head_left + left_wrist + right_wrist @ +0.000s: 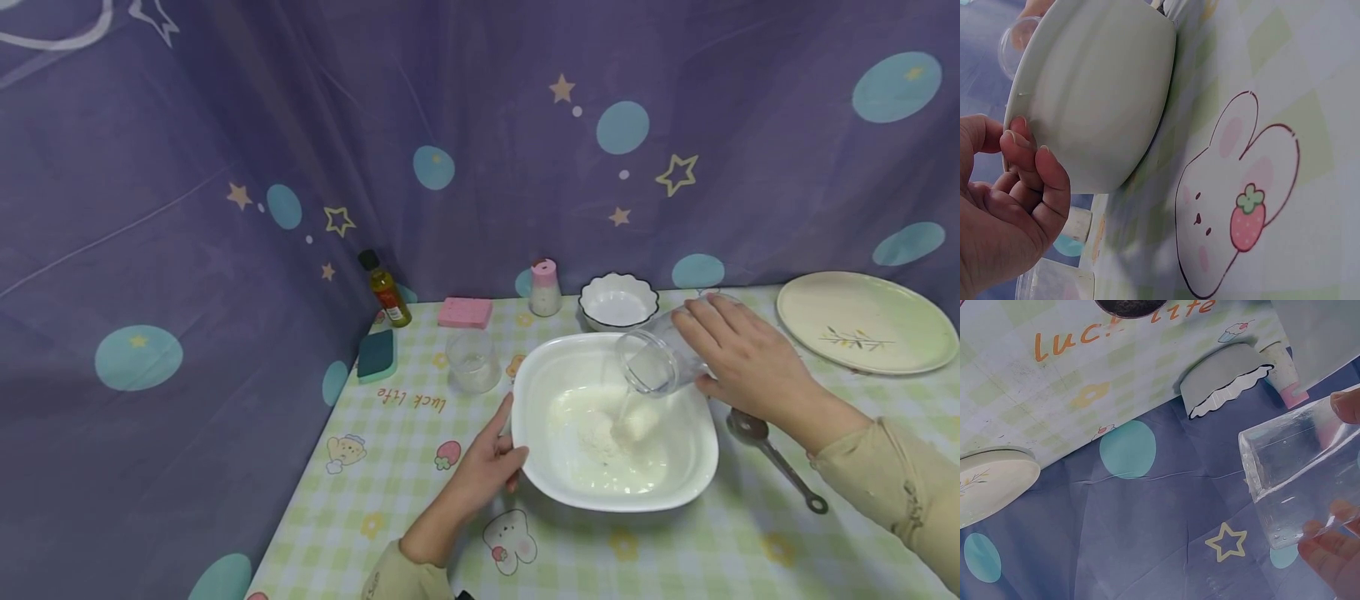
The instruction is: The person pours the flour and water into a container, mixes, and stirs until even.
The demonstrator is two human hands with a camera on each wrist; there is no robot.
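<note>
The right hand (pixel 742 358) grips a clear glass (pixel 656 360), fingers and thumb wrapped around its body, and tips it mouth-down over the large white bowl (pixel 678 483), which sits near the middle of the table (pixel 390 483). A thin stream of water runs from the glass onto the white flour and cloudy liquid lying in the bowl's bottom. In the right wrist view the glass (pixel 1297 481) lies nearly on its side with only a little water left at its lower wall. The left hand (pixel 483 467) holds the bowl's left rim, thumb up along the edge and fingers curled against the outer wall (pixel 1097 94). Just right of the bowl lies a metal spoon (pixel 772 458). Along the table's back edge stand an oil bottle (pixel 385 289), a pink sponge (pixel 465 312), a pink-capped shaker (pixel 545 287) and a small scalloped bowl (pixel 618 302); a second empty glass (pixel 472 360) stands left of the large bowl, and a plate (pixel 866 321) rests at the back right corner
</note>
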